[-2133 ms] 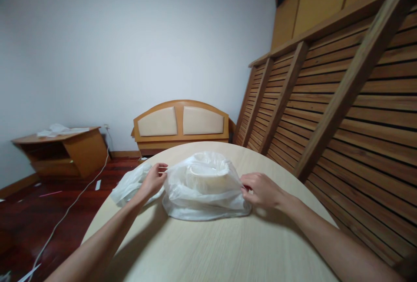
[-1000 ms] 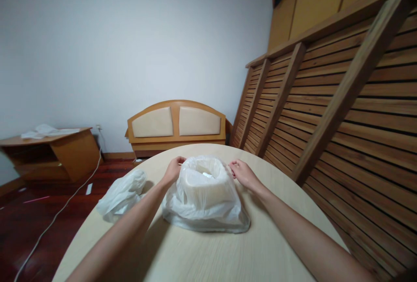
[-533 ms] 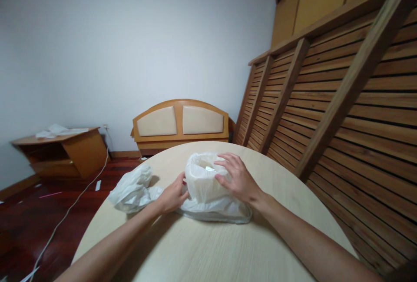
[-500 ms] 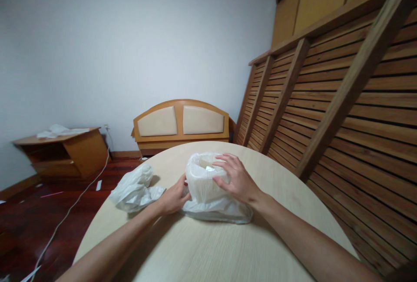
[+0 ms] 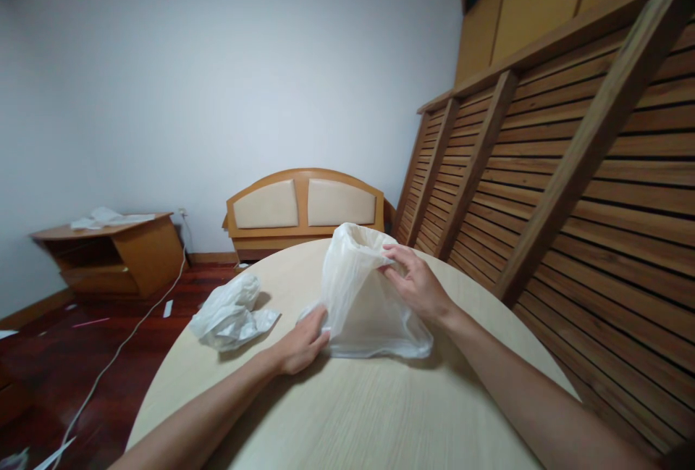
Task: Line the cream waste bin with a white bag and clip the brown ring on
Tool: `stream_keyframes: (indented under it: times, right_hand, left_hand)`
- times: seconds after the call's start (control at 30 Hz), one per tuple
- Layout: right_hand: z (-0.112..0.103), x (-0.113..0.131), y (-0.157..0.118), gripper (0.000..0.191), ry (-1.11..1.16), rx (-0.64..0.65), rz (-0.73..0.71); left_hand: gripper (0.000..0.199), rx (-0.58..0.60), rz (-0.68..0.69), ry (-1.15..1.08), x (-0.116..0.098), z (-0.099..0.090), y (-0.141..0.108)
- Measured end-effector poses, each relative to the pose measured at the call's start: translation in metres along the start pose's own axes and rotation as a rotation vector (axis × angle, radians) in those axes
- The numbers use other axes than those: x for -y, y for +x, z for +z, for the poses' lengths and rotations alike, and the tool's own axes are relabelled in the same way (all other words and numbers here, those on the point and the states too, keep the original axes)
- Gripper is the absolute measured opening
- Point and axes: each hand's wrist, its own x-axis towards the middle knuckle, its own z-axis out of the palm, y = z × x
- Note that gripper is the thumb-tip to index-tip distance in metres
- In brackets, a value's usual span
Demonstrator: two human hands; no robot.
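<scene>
A translucent white plastic bag [image 5: 361, 303] stands upright on the round pale table [image 5: 347, 412], its mouth open at the top. My right hand [image 5: 415, 283] pinches the rim of the bag on its right side, fingers pressed together. At the lower left of the bag, my left hand [image 5: 305, 340] has its fingers closed on the bag's bottom edge. A second, crumpled white bag [image 5: 231, 314] lies on the table to the left, touched by neither hand.
Beyond the table stands a padded headboard [image 5: 266, 206]. A slatted wooden frame [image 5: 548, 187] leans along the right. To the left are a low wooden cabinet [image 5: 146, 256] with white sheets on top and a cable [image 5: 116, 354] on the floor.
My right hand has raised the bag's rim, so the bag is taller and its folded-down top is drawn up. My left hand has shifted slightly right and down. The view has moved a little.
</scene>
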Motion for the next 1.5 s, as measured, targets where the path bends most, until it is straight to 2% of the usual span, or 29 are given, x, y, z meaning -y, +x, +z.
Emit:
stream_keyframes:
  times: [0.07, 0.1, 0.2, 0.27, 0.33, 0.4, 0.47, 0.5, 0.57, 0.6, 0.7, 0.77, 0.83, 0.87, 0.9, 1.0, 1.07, 1.17, 1.27, 1.3, 1.37, 1.43, 1.5]
  right_hand:
    - [-0.010, 0.004, 0.009, 0.014, -0.007, -0.002, -0.040]
    - [-0.015, 0.007, 0.012, 0.013, -0.018, 0.009, -0.068]
    - [-0.023, 0.014, 0.014, 0.010, -0.066, 0.055, -0.141]
    - [-0.023, 0.017, 0.011, 0.008, -0.091, 0.092, -0.168]
    - [-0.021, 0.017, 0.005, 0.007, -0.112, 0.136, -0.175]
    - [-0.018, 0.014, -0.003, 0.007, -0.129, 0.179, -0.169]
    - [-0.015, 0.011, -0.011, 0.008, -0.139, 0.213, -0.160]
    - [-0.014, 0.010, -0.016, 0.008, -0.144, 0.231, -0.156]
    - [-0.014, 0.009, -0.026, 0.008, -0.157, 0.278, -0.155]
    - [-0.014, 0.009, -0.031, 0.008, -0.162, 0.304, -0.156]
    - [-0.014, 0.012, -0.042, 0.009, -0.157, 0.363, -0.162]
    - [-0.015, 0.015, -0.047, 0.009, -0.143, 0.379, -0.160]
    - [-0.015, 0.019, -0.049, 0.009, -0.124, 0.390, -0.157]
    - [-0.015, 0.021, -0.049, 0.009, -0.111, 0.397, -0.156]
    - [-0.015, 0.023, -0.048, 0.008, -0.096, 0.407, -0.156]
    - [-0.018, 0.027, -0.044, 0.008, -0.040, 0.452, -0.149]
    - [-0.019, 0.027, -0.039, 0.017, 0.009, 0.449, -0.100]
    - [-0.017, 0.019, -0.027, 0.025, 0.084, 0.292, 0.148]
    - [-0.010, 0.002, -0.010, 0.031, 0.143, 0.119, 0.453]
    - [-0.007, -0.005, -0.005, 0.034, 0.169, 0.117, 0.529]
    - [-0.004, -0.016, 0.004, 0.036, 0.211, 0.204, 0.596]
    - [-0.001, -0.025, 0.008, 0.033, 0.200, 0.289, 0.570]
    - [0.002, -0.030, 0.009, 0.031, 0.147, 0.292, 0.530]
  left_hand:
    - [0.048, 0.014, 0.031, -0.064, 0.000, -0.003, 0.003]
    - [0.042, -0.025, 0.034, -0.089, 0.000, -0.006, 0.006]
    - [0.036, -0.290, -0.031, -0.123, 0.004, -0.016, 0.021]
    - [0.040, -0.398, -0.096, -0.140, 0.006, -0.022, 0.029]
    - [0.048, -0.333, -0.130, -0.118, 0.007, -0.026, 0.033]
    - [0.050, -0.157, -0.138, 0.030, 0.005, -0.025, 0.030]
    - [0.041, -0.030, -0.154, 0.225, 0.003, -0.024, 0.024]
    - [0.032, -0.016, -0.170, 0.299, 0.002, -0.023, 0.021]
    - [0.018, -0.067, -0.218, 0.360, 0.000, -0.023, 0.018]
    - [0.018, -0.115, -0.241, 0.359, 0.000, -0.025, 0.019]
    - [0.032, -0.248, -0.266, 0.322, -0.005, -0.036, 0.030]
    - [0.043, -0.320, -0.207, 0.216, -0.015, -0.047, 0.039]
    - [0.050, -0.420, -0.039, -0.093, -0.030, -0.059, 0.046]
    - [0.052, -0.432, 0.013, -0.175, -0.039, -0.064, 0.049]
    - [0.054, -0.415, 0.039, -0.221, -0.048, -0.069, 0.051]
    - [0.057, -0.221, -0.009, -0.236, -0.069, -0.075, 0.060]
    - [0.050, -0.178, -0.032, -0.178, -0.075, -0.074, 0.067]
    - [0.037, -0.186, -0.018, -0.102, -0.075, -0.071, 0.078]
    - [0.037, -0.151, -0.027, -0.069, -0.075, -0.072, 0.088]
    - [0.038, -0.115, -0.034, -0.047, -0.076, -0.073, 0.090]
    - [0.039, -0.028, -0.039, -0.005, -0.077, -0.076, 0.095]
    - [0.039, 0.034, -0.014, 0.015, -0.079, -0.079, 0.099]
    - [0.038, 0.035, 0.030, 0.022, -0.082, -0.080, 0.104]
